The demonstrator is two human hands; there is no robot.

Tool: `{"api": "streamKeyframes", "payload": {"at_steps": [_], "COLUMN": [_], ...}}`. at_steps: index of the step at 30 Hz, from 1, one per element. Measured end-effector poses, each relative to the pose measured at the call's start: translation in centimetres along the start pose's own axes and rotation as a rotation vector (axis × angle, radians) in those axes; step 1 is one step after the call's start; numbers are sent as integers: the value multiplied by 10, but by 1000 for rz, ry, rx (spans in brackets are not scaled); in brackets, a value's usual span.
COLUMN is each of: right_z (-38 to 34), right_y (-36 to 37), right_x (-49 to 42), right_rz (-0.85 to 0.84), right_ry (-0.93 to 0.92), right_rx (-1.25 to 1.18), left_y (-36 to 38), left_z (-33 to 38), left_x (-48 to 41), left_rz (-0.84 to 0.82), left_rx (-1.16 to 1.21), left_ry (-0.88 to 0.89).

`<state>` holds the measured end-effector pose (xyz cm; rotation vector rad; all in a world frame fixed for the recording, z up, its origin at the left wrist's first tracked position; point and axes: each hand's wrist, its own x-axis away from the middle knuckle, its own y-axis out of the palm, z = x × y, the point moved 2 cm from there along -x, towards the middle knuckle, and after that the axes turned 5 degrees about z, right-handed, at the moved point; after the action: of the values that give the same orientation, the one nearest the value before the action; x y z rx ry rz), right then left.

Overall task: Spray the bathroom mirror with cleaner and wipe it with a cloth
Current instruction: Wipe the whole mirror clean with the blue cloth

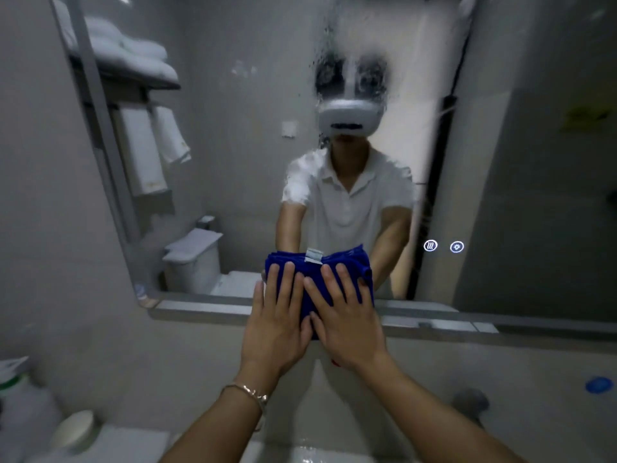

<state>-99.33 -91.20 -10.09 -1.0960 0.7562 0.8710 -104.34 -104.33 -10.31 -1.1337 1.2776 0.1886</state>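
A folded blue cloth (354, 265) with a small white label lies flat against the bottom edge of the bathroom mirror (233, 145). My left hand (275, 325) and my right hand (344, 322) both press on it side by side with straight fingers. Wet, foamy streaks cover the upper middle of the glass around the reflected headset and shoulder. No spray bottle shows clearly.
A metal ledge (200, 309) runs under the mirror. Two lit touch icons (443, 246) glow on the glass at right. White containers (20, 402) stand at the lower left, a blue object (599, 384) at the lower right. The sink rim (317, 454) lies below.
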Motion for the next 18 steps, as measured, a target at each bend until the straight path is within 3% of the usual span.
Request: {"api": "streamKeyframes", "payload": {"at_steps": [14, 18], "right_z": [-11, -7], "right_y": [10, -7], "right_x": [9, -53], "right_rz": [22, 111], "right_ry": [15, -38], "right_rx": [66, 31], "left_y": [17, -9], "left_z": [-9, -32], "left_x": [10, -36], "left_rz": [12, 87], "left_rx": [-42, 4], "left_ry": [80, 47]}}
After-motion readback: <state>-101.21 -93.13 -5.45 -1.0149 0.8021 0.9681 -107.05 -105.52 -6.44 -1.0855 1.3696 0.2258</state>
